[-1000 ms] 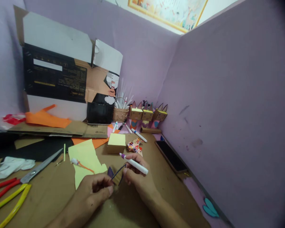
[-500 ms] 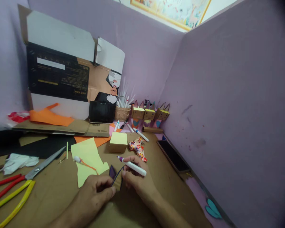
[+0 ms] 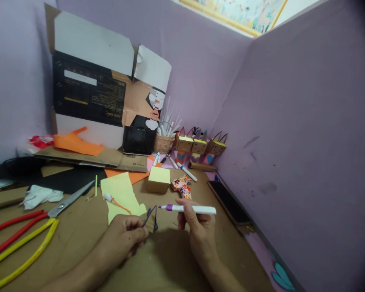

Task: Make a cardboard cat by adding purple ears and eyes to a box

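Between the thumb and fingers of my left hand (image 3: 126, 235) is a small cardboard ear-shaped piece (image 3: 151, 221) edged in dark purple. My right hand (image 3: 197, 223) grips a white marker (image 3: 197, 209) with an uncapped purple tip, which points left toward the piece without touching it. Just beyond stands a small cardboard box (image 3: 158, 184) with a pale yellow top. A flower-patterned glue gun (image 3: 182, 186) lies to its right. Left of the box, a yellow-green paper sheet (image 3: 121, 188) rests under a small white item with an orange strip.
Large scissors (image 3: 61, 207) with red and yellow handles lie at left. A phone (image 3: 228, 200) sits along the right wall. At the back are an opened carton (image 3: 88, 89), a basket of markers (image 3: 164, 143) and three cardboard animal figures (image 3: 200, 145). Blue markers lie nearby.
My right hand has drawn away to the right from the cardboard piece, and the marker has turned nearly level. My left hand still holds the piece. The whole view has shifted slightly.
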{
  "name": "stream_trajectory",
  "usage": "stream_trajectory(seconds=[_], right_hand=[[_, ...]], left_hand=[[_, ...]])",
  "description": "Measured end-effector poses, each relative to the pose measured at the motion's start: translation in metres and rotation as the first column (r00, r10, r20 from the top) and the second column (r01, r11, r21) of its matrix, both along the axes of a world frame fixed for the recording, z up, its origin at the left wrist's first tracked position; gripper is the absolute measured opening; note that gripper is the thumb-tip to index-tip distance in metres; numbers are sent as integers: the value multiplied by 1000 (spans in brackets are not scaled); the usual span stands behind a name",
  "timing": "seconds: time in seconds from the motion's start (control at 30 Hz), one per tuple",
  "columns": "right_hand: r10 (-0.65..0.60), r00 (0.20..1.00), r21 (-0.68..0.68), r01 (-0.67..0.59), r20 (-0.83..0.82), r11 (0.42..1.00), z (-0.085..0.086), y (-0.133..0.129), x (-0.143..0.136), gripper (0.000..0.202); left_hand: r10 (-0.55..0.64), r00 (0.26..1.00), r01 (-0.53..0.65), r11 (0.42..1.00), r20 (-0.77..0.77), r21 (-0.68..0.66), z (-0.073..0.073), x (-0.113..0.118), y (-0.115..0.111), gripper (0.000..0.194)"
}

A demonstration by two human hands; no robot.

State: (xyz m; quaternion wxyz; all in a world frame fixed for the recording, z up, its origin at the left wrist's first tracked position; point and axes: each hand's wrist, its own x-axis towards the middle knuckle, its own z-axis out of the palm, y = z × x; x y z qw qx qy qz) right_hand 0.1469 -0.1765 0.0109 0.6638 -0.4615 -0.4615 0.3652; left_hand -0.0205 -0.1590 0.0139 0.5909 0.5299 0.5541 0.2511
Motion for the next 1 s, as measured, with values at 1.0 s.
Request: stream_trajectory(seconds=[1.0], right_hand=[[-22, 995, 27, 19, 99, 999, -8, -2, 1, 22]], left_hand=[[42, 999, -40, 998, 26, -53, -2, 0, 1, 16]])
